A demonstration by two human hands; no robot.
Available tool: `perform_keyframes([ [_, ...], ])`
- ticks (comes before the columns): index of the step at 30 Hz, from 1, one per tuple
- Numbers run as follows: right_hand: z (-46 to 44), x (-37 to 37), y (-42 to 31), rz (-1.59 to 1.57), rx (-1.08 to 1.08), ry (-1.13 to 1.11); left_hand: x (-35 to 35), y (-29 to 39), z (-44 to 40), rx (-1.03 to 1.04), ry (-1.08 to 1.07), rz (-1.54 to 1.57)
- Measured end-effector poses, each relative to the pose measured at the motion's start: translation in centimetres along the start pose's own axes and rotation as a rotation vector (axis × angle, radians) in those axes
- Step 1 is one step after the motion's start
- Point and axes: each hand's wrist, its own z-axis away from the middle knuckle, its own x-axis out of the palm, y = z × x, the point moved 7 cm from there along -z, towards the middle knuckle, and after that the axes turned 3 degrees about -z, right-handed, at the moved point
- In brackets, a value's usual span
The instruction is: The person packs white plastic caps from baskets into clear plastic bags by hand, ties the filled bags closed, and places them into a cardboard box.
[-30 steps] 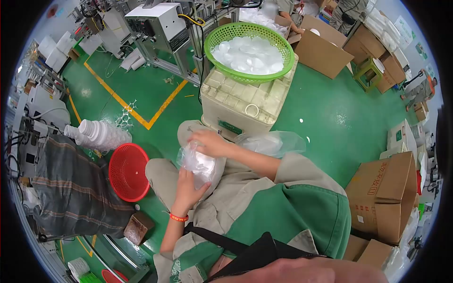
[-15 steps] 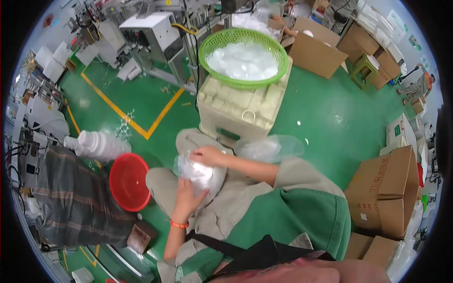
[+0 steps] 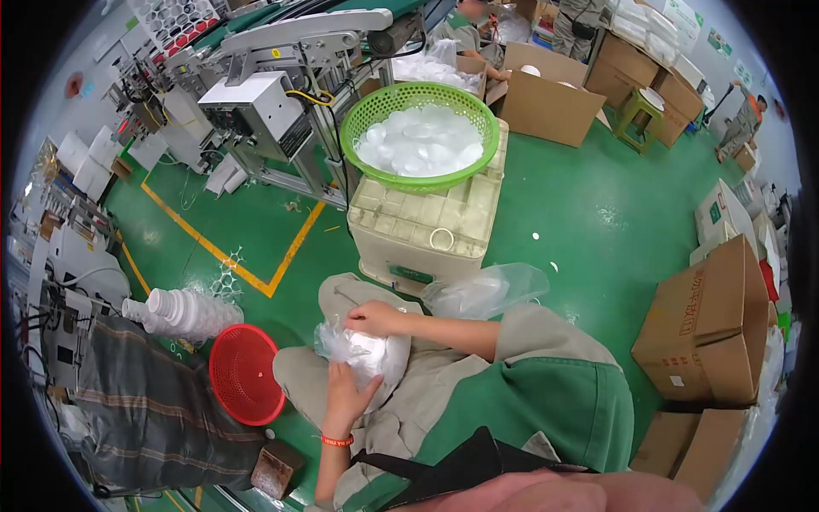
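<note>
A clear plastic bag [image 3: 388, 363] with shiny white contents rests on my lap; I cannot make out the kind of pieces inside. My left hand [image 3: 348, 397], with an orange wristband, lies along the bag's near side, fingers stretched and thumb apart. At the top of the bag my right hand [image 3: 374, 318] has its fingers bent together on the crumpled plastic near the bag's mouth. Another clear bag [image 3: 486, 292] with whitish contents lies beside my knee. Ahead, a green basket [image 3: 418, 181] full of translucent white round pieces stands on a cream plastic crate [image 3: 418, 224].
A red basket [image 3: 223, 367] sits left of my knee, near stacked white containers [image 3: 192, 316] and a dark sack [image 3: 153, 392]. Cardboard boxes [image 3: 699, 328] stand at right. A machine [image 3: 256, 111] occupies the front left. A person [image 3: 465, 34] sits behind the open carton [image 3: 546, 107].
The view has tilted upward, so the scene sits lower in the frame. Both hands remain at the bag, with little visible change in their hold.
</note>
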Motion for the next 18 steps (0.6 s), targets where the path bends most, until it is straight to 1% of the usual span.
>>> perform_keyframes([
  [2, -0.14, 0.04, 0.17, 0.006, -0.008, 0.005, -0.31, 0.34, -0.1, -0.004, -0.001, 0.037],
  [4, -0.14, -0.02, 0.09, 0.001, -0.026, 0.035, -0.1, 0.22, -0.17, -0.059, -0.059, 0.076],
  [6, -0.06, -0.08, 0.2, -0.005, 0.008, 0.0, -0.11, 0.19, -0.19, -0.063, -0.054, 0.077],
  [7, -0.22, 0.0, 0.29, -0.012, -0.025, 0.014, 0.17, -0.14, -0.19, -0.096, -0.082, 0.077],
  [11, -0.06, -0.24, -0.07, 0.011, -0.003, 0.004, -0.06, 0.09, -0.22, -0.101, -0.087, 0.102],
  [13, 0.02, -0.27, -0.25, -0.009, -0.001, 0.016, 0.11, -0.05, -0.2, -0.086, -0.081, 0.049],
  [15, 0.08, -0.34, -0.14, -0.017, 0.057, 0.002, 0.03, 0.04, -0.18, -0.084, -0.092, 0.06],
  [16, 0.11, -0.46, -0.38, -0.001, 0.049, -0.003, 0.03, 0.02, -0.17, -0.099, -0.11, 0.061],
  [17, -0.02, -0.29, 0.03, -0.021, 0.046, 0.004, 0.15, -0.1, -0.08, -0.056, -0.065, 0.054],
  [18, 0.03, -0.3, 0.02, -0.016, 0.047, 0.003, 0.18, -0.1, -0.07, -0.076, -0.083, 0.051],
])
